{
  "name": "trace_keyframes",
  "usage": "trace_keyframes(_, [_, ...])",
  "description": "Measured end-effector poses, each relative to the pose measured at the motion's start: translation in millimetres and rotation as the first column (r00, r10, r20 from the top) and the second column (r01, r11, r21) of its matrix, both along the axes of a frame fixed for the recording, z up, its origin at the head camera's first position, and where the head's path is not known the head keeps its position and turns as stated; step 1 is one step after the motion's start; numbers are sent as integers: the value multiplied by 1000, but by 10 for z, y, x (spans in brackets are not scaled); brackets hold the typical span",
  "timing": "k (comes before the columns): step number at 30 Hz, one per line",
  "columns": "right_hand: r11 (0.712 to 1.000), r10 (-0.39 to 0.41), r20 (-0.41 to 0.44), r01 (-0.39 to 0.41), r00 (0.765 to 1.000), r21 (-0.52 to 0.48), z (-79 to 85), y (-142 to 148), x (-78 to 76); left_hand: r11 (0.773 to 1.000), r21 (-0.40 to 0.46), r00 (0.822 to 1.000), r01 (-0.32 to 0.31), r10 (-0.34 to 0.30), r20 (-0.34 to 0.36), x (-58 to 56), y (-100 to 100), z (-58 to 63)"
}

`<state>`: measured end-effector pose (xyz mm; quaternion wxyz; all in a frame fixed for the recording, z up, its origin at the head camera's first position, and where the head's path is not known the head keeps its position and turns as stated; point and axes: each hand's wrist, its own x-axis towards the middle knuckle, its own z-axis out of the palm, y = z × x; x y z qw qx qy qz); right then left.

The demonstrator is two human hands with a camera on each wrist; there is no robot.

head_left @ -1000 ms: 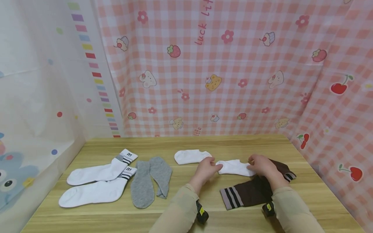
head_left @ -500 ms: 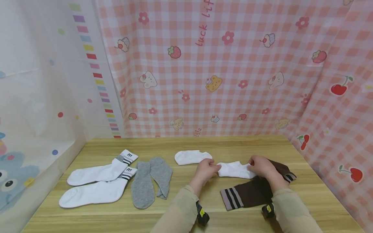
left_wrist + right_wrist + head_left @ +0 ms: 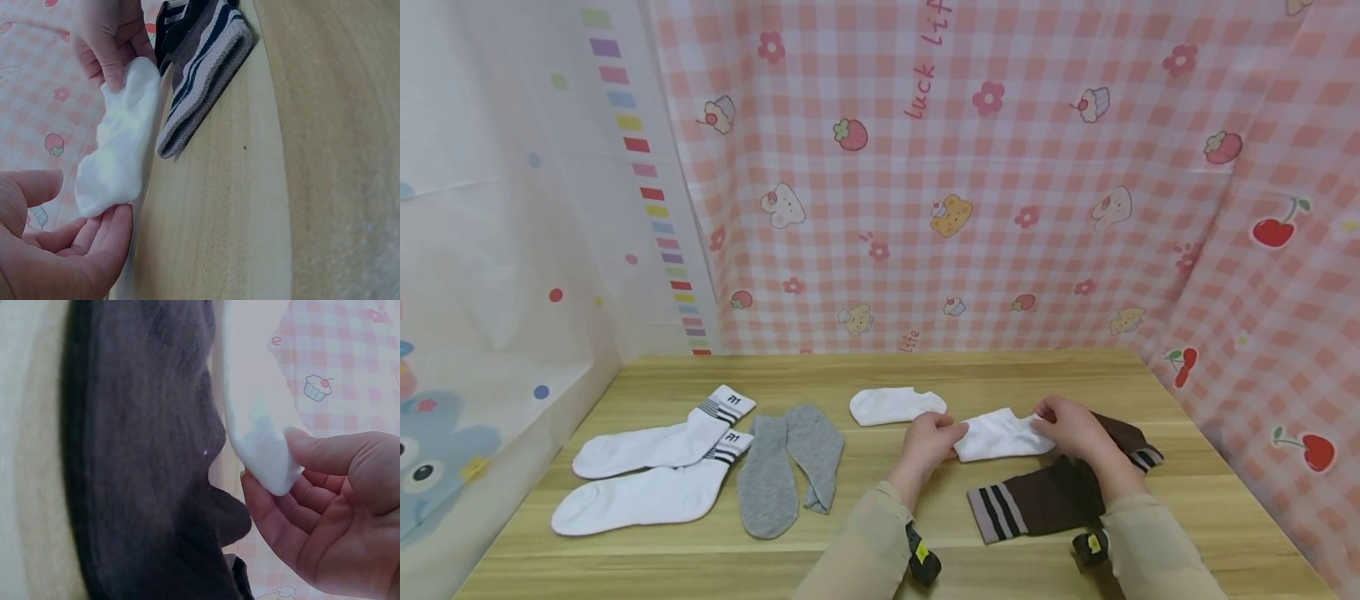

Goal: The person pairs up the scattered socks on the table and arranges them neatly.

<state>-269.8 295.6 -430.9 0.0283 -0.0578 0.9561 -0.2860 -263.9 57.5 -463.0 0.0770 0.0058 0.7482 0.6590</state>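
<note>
A short white ankle sock [image 3: 1000, 435] lies stretched out between the two hands. The right hand [image 3: 1070, 429] pinches its right end between thumb and fingers, which shows closely in the right wrist view, where the sock [image 3: 262, 419] runs upward from the fingertips. At the left end, the left hand [image 3: 927, 442] has its fingertips against the sock's edge; in the left wrist view its thumb [image 3: 42, 185] stands apart from the fabric. A second white ankle sock [image 3: 891, 406] lies flat just beyond the left hand. Dark brown socks [image 3: 1048, 497] with striped cuffs lie under the right forearm, partly hidden.
On the left of the wooden table [image 3: 700, 571] lie two white crew socks [image 3: 632, 496] with black stripes, slightly overlapping. Beside them is a pair of grey socks [image 3: 767, 479], one folded over. Patterned curtains [image 3: 880, 183] enclose the back and sides.
The left part of the white ankle sock has spread out and looks taller and flatter. Both hands have shifted only slightly; the other socks stay where they were.
</note>
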Motion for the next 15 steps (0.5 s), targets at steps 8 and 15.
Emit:
trace_keyframes(8, [997,-22,14,23,1000,-77,15,-43,20,998,-42,998,-37,35,-47,-2,8,-31])
trace_keyframes(15, [990,-27,3,28,1000,-142,10,-62,37,996,-29,991,-89,85,-105,1,9,-45])
